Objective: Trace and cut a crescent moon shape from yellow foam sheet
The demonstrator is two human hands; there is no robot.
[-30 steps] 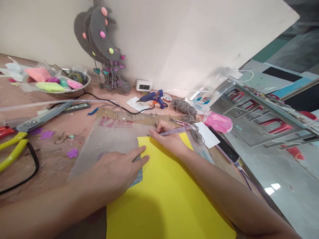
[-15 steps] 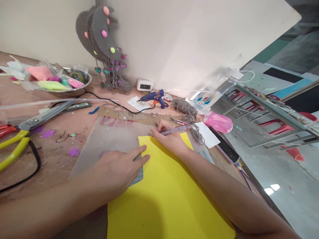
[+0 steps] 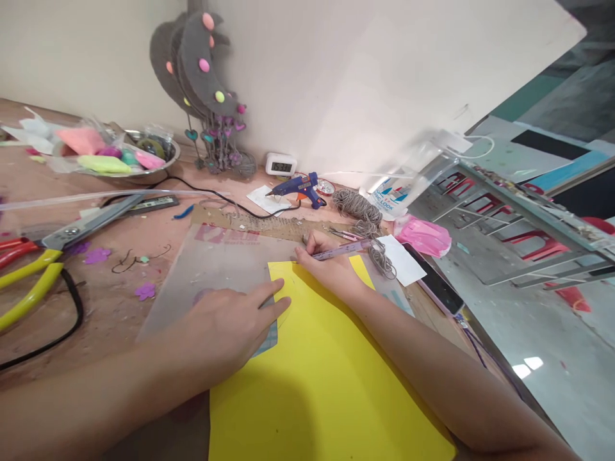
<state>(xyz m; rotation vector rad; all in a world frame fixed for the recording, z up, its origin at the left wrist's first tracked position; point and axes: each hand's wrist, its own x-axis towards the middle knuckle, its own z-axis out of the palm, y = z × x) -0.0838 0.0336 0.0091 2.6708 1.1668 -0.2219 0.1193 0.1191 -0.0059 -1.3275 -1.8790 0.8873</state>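
Observation:
A yellow sheet lies in front of me over a translucent printed plastic sheet. My left hand rests on the yellow sheet's left edge, two fingers stretched out and apart, gripping nothing. Near the sheet's far edge, my right hand is closed around a pale purple pen that slants up to the right. The pen's tip is hidden by the fingers. A faint curved line shows on the yellow beside my left fingertips.
Scissors and a metal bowl of coloured clay packs are on the left. Behind the sheet sit a blue glue gun, a small clock and grey yarn. A phone lies by the table's right edge.
The whole view has shifted slightly, so things appear a little further right. Both hands keep nearly the same place on the yellow sheet, and the pen stays in my right hand.

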